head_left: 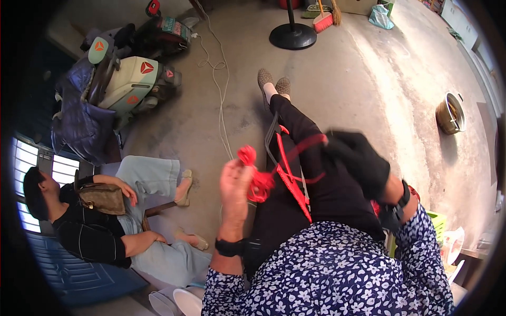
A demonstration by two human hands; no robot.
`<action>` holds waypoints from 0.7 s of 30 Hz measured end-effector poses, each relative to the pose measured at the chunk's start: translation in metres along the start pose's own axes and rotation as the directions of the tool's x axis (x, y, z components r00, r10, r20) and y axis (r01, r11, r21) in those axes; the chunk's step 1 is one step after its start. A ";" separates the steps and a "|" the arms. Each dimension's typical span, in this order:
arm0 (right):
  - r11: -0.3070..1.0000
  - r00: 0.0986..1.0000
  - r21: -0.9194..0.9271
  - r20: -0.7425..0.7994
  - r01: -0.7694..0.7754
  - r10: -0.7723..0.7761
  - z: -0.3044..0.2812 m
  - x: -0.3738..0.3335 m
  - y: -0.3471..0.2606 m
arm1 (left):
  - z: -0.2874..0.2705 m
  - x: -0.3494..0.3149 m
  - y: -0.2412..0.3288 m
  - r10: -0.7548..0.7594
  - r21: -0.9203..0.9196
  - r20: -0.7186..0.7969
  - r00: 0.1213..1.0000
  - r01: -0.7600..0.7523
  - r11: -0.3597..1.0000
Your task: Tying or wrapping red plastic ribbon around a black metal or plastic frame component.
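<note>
My bare left hand point(235, 185) is closed around a bundle of red cord or strip point(260, 187), with a bunched red end standing out above the fingers. My right hand point(362, 162), in a black glove and smeared by motion, is closed on a red strand point(307, 143) that stretches toward the left hand. Between the hands, on my black-trousered thighs, lies a narrow red piece with a dark bent frame or handle point(289, 181); its exact kind I cannot make out. My legs are stretched out and crossed at the ankles.
To the left a person point(95, 226) sits with a brown handbag point(103, 198). Behind them stands a scooter point(126, 84) with a padded blue cover. Pale cables point(223, 105) cross the floor. A round black stand base point(293, 37), a red broom point(323, 21) and a metal bucket point(449, 114) stand farther off.
</note>
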State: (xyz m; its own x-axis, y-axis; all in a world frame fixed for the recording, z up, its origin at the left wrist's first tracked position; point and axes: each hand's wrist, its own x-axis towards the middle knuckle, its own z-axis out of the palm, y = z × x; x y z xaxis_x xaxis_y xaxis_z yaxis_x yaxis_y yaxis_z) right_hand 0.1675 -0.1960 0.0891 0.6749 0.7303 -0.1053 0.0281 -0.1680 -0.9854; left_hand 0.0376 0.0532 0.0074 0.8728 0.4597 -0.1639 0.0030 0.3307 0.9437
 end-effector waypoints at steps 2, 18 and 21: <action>0.906 0.915 -0.412 -0.322 0.097 -0.245 -0.002 0.026 0.048 | -0.006 0.002 0.018 0.093 0.023 -0.028 0.995 -0.092 0.995; 0.984 0.984 0.036 0.041 -0.177 0.176 0.061 0.073 0.104 | 0.004 0.020 -0.060 -0.045 0.368 0.117 0.992 -0.002 0.930; 0.993 0.998 0.103 -0.015 -0.063 0.064 0.049 0.064 0.099 | -0.005 0.024 -0.052 0.313 0.483 0.041 0.949 -0.293 0.825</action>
State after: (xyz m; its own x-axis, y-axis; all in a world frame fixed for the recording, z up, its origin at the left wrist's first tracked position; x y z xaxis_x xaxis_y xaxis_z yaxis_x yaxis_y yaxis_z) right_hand 0.1773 -0.1338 -0.0216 0.6861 0.7082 -0.1666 -0.0905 -0.1442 -0.9854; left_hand 0.0561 0.0513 -0.0470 0.8489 0.5063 0.1518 -0.0174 -0.2602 0.9654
